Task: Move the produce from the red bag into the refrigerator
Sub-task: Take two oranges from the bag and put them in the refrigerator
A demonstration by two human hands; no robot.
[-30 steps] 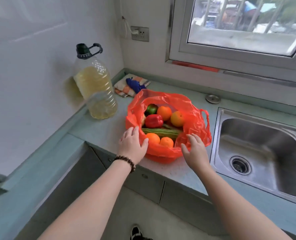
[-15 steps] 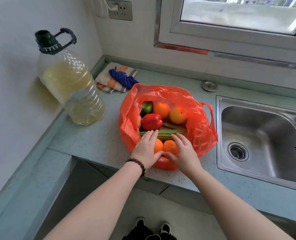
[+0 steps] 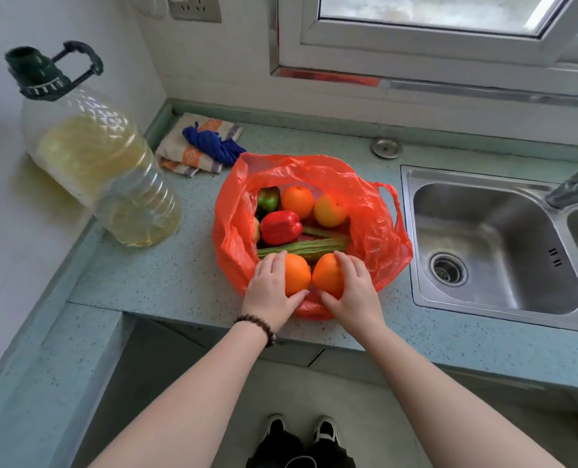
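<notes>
An open red plastic bag (image 3: 370,201) lies on the counter near its front edge. Inside are a red pepper (image 3: 281,227), a green pepper (image 3: 268,198), two oranges at the back (image 3: 297,201) (image 3: 330,210) and a long green gourd (image 3: 308,247). At the bag's near rim my left hand (image 3: 271,292) grips one orange (image 3: 297,273). Beside it my right hand (image 3: 355,292) grips another orange (image 3: 327,274). The two oranges touch each other. No refrigerator is in view.
A large oil bottle (image 3: 102,170) stands at the left by the wall. Folded cloths (image 3: 201,146) lie behind the bag. A steel sink (image 3: 493,244) with a tap (image 3: 574,187) is at the right. A window is above, and a step-down counter lies at the lower left.
Both hands moved from the bag's outer sides into its near rim and each closed on an orange. The view has tilted down and closer to the counter.
</notes>
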